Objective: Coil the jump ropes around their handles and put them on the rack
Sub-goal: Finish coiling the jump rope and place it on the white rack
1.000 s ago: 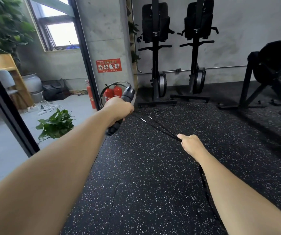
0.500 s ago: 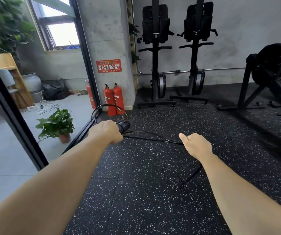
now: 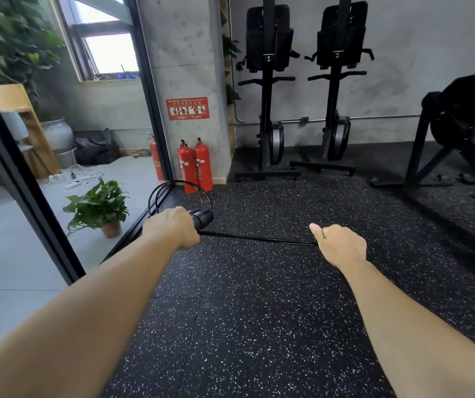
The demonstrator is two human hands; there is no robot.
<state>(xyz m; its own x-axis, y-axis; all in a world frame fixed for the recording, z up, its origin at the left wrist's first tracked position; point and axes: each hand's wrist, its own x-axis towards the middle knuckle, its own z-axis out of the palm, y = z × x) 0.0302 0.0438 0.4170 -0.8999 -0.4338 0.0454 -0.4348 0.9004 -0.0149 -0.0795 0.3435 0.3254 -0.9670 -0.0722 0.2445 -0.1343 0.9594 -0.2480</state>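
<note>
My left hand [image 3: 171, 229] grips the black jump rope handles [image 3: 202, 217], whose ends poke out to the right of my fist. A couple of rope loops [image 3: 178, 191] arch up above that hand. From the handles a straight stretch of black rope [image 3: 259, 238] runs right to my right hand [image 3: 339, 245], which pinches it in a fist with the thumb on top. Both hands hover over the speckled black rubber floor [image 3: 259, 326]. No rack shows in view.
Two red fire extinguishers [image 3: 195, 166] stand by a concrete pillar just beyond my left hand. A potted plant [image 3: 99, 206] sits behind a glass partition on the left. Two upright black machines [image 3: 302, 90] line the back wall, and another machine [image 3: 466, 130] stands far right.
My left hand dropped from raised to level with the right and stayed there. The slack rope on the floor is gone and the stretch between my hands has pulled straight.
</note>
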